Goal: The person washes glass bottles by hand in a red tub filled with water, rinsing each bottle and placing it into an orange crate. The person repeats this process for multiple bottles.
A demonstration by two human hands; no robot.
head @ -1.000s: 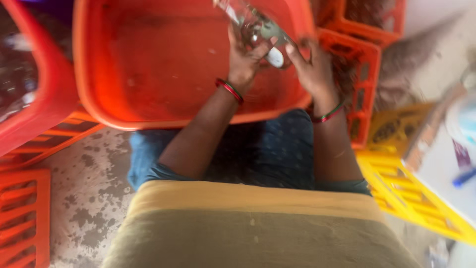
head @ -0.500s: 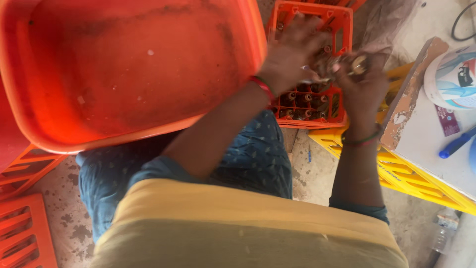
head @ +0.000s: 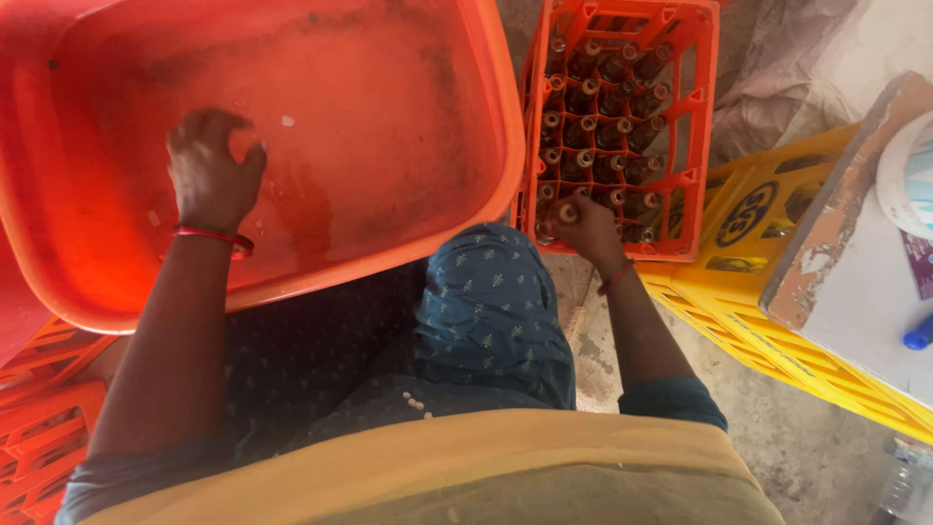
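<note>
The left hand (head: 209,170) reaches into a large orange plastic wash tub (head: 486,146), which fills the frame from nine to twelve o'clock. Its fingers are curled downward with the tips against the wet floor of the tub. No object shows under them, so whether they grip anything cannot be told. A red bangle (head: 212,234) circles that wrist.

The right hand (head: 586,226) sits at about two o'clock from the person's blue patterned knee (head: 491,311), at the near edge of an orange plastic bottle crate (head: 705,117). Its fingers are closed around the neck of a brown glass bottle (head: 562,212), which stands in the nearest corner cell of the crate. The other cells hold more upright brown bottles (head: 607,107) in rows. A yellow plastic crate (head: 768,292) lies at three o'clock, just beside the orange one.

By the look of it, the bottle is being set into its cell. Doing that well would call for keeping the bottle upright over the open cell, lowering it straight so the glass does not knock the dividers or neighbouring necks, and loosening the fingers only once its base rests firmly.
</note>
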